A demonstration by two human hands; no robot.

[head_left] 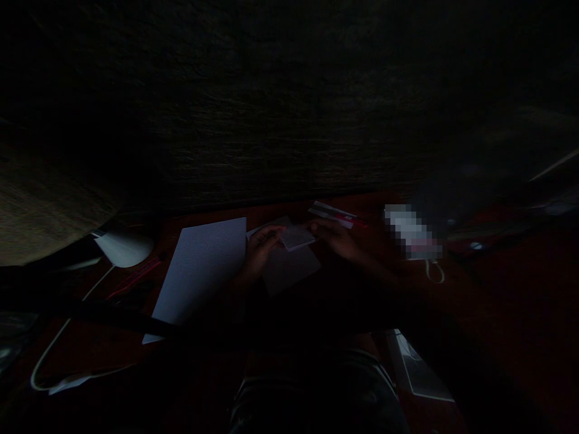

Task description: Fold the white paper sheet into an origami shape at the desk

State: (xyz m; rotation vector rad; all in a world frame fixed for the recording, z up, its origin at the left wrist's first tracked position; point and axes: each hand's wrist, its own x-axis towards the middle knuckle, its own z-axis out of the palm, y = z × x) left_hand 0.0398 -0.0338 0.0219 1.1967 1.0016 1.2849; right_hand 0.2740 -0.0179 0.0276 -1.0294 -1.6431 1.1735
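The picture is very dark. Between my two hands is a small pale folded sheet of paper, held just above a larger dim sheet that lies flat. My left hand pinches the small sheet's left edge, fingers closed. At the sheet's right edge my right hand has its fingertips bent onto it; the grip is partly lost in shadow. A big white sheet rests left of my left hand. Just past my right hand lie a pale flat strip and a red slim object.
A white cone-like object with a pale cable is at the left, near red items. To the right lies a blurred-out whitish object with a cord loop. A pale-edged flat item is at lower right.
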